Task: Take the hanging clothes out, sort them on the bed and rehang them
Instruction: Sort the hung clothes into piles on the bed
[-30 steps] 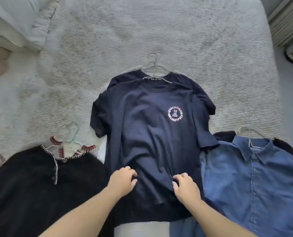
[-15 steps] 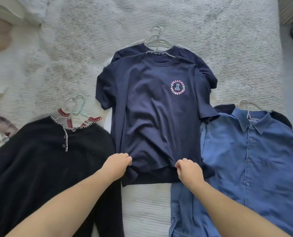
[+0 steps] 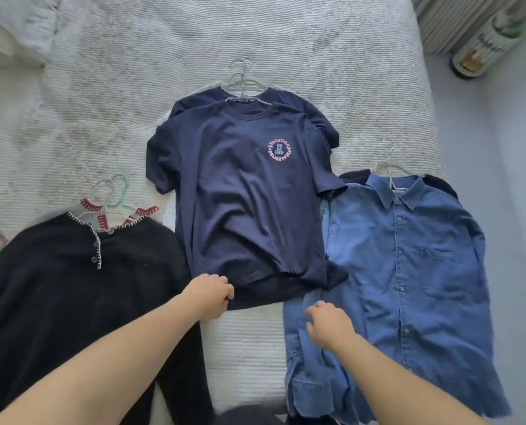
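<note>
A navy T-shirt (image 3: 240, 204) with a round pink logo lies flat mid-bed on a wire hanger (image 3: 240, 84), on top of a second navy T-shirt (image 3: 320, 124). My left hand (image 3: 208, 297) grips the lower left corner of its hem. My right hand (image 3: 329, 325) is off the T-shirt, its fingers loosely curled over the left edge of a blue denim shirt (image 3: 408, 286), with nothing seen in its grasp. The denim shirt lies on its own hanger (image 3: 387, 167) over a dark garment (image 3: 439, 185). At the left is a black cardigan (image 3: 71, 302) with white stitched trim.
The clothes lie on a white ribbed bedcover (image 3: 102, 102). A white pillow (image 3: 16, 26) is at the top left corner. Beyond the bed's right edge is grey floor (image 3: 516, 210) with a printed cylinder (image 3: 485, 47) standing by a ribbed white panel (image 3: 445, 19).
My right hand let go of the T-shirt hem and moved down and right onto the denim shirt. My left hand stays at the hem. The head camera's view has shifted.
</note>
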